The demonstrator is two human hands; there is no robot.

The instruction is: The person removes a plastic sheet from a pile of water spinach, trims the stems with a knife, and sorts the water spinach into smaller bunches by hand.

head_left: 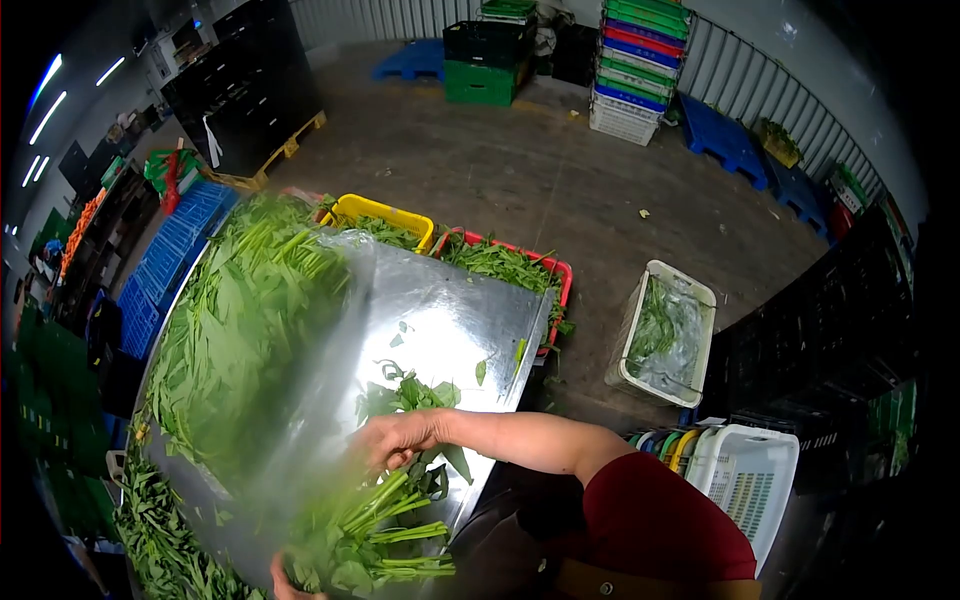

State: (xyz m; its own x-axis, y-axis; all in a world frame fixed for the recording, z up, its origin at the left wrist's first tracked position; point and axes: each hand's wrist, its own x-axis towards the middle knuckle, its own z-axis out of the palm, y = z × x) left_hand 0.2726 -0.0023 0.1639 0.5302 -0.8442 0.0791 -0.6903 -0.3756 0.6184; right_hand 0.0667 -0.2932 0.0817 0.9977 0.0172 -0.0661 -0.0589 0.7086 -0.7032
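A bunch of long-stemmed leafy greens (385,530) lies at the front of the metal table, its cut stems pointing right. My left hand (290,582), partly out of view at the bottom edge, grips its leafy side. Just above the stems is my right hand (398,440), fingers curled closed at the edge of a clear plastic bag (315,410). The film is smeared by motion and its outline is hard to follow. A large heap of the same greens (225,350) covers the table's left side. Loose leaves (425,392) lie behind my right wrist.
Beyond the metal table (450,320) stand a yellow crate (385,210) and a red crate (563,285) of greens. A white crate (625,370) with greens and plastic is on the floor at right. Nested crates (755,470) stand by my right elbow. More greens (165,530) lie lower left.
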